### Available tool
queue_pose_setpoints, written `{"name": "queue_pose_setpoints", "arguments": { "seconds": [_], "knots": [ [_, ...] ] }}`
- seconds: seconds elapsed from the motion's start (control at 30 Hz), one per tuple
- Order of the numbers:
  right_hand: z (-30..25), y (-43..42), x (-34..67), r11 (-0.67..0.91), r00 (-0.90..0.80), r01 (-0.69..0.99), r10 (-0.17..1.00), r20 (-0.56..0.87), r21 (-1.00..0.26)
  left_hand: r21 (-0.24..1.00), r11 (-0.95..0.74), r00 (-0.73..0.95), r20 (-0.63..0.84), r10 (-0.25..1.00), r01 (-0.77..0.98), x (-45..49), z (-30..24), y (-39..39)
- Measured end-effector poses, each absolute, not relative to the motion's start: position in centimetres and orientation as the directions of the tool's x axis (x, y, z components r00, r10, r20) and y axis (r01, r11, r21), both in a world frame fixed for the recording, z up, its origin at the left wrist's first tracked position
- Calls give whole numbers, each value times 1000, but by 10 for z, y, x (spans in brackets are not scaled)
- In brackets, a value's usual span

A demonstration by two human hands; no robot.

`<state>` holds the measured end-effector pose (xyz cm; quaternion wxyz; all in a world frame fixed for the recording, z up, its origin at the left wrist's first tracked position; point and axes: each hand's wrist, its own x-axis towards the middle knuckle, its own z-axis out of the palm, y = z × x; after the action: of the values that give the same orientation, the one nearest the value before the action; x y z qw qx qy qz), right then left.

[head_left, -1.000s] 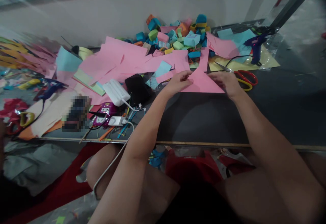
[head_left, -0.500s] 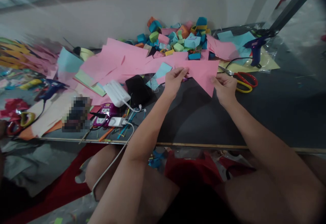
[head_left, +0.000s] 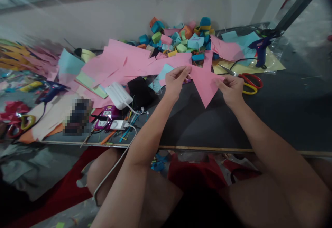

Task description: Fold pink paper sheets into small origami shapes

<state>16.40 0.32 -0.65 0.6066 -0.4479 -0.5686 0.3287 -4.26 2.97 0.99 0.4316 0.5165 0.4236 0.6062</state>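
The left hand [head_left: 176, 80] and the right hand [head_left: 232, 88] hold together one pink paper [head_left: 204, 87], a piece in the form of a triangle, a little above the dark table [head_left: 207, 127]. The paper hangs between the two hands with its point directed down toward the person. Its upper left corner is pinched between the thumb and the bent fingers [head_left: 184, 72] of the left hand. Its right corner is pinched by the thumb and forefinger of the right hand, and the other fingers of this hand are curled in behind the paper. Only the two upper corners are covered by fingers; the lower point is free and touches no hand. Just to the right of the right hand lie scissors [head_left: 249, 82] with red and yellow handles, and farther behind them a blue glue gun [head_left: 260, 48] stands on a yellow sheet. Behind the hands many loose pink sheets [head_left: 116, 62] lie on the table, and a heap of small coloured paper boxes [head_left: 181, 36] is near the wall.
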Motion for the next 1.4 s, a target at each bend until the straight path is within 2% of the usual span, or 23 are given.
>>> {"name": "queue_pose_setpoints", "arguments": {
  "seconds": [0.13, 0.4, 0.53, 0.77, 0.9, 1.0, 1.07, 1.13, 1.2, 1.3, 1.33, 1.4],
  "knots": [
    [0, -2, 160, 355, 110, 131, 923, 370, -925, 960, -264, -132, 251, 959, -92, -45, 9, 32],
    [6, -7, 159, 343, -72, 151, 939, 335, -927, 952, -280, -163, 259, 952, -126, -48, 4, 35],
    [5, -8, 158, 354, -109, 158, 934, 341, -922, 942, -312, -183, 287, 940, -126, -49, 4, 35],
    [3, -4, 159, 330, -1, 133, 943, 333, -935, 950, -284, -132, 268, 954, -126, -47, 4, 36],
    [-1, -4, 157, 344, -36, 160, 939, 343, -925, 955, -285, -129, 273, 953, -84, -46, 5, 35],
    [1, -5, 159, 375, -83, 216, 927, 366, -901, 948, -314, -139, 304, 943, -60, -47, 4, 35],
    [6, -3, 169, 386, -15, 324, 915, 403, -864, 941, -337, -154, 328, 932, -35, -48, 3, 36],
    [11, 1, 186, 290, 152, 534, 891, 427, -795, 935, -354, -171, 350, 921, 12, -48, 3, 35],
    [13, 8, 208, 43, 324, 747, 848, 420, -663, 927, -369, -184, 376, 908, 72, -48, 5, 33],
    [8, 20, 235, -281, 519, 752, 810, 273, -596, 912, -384, -179, 405, 896, 142, -48, 11, 27],
    [6, 24, 241, -313, 520, 735, 829, 204, -602, 910, -385, -172, 408, 897, 154, -47, 12, 25],
    [5, 29, 246, -332, 524, 719, 836, 163, -611, 910, -379, -153, 404, 902, 166, -46, 15, 22]
  ]
}}
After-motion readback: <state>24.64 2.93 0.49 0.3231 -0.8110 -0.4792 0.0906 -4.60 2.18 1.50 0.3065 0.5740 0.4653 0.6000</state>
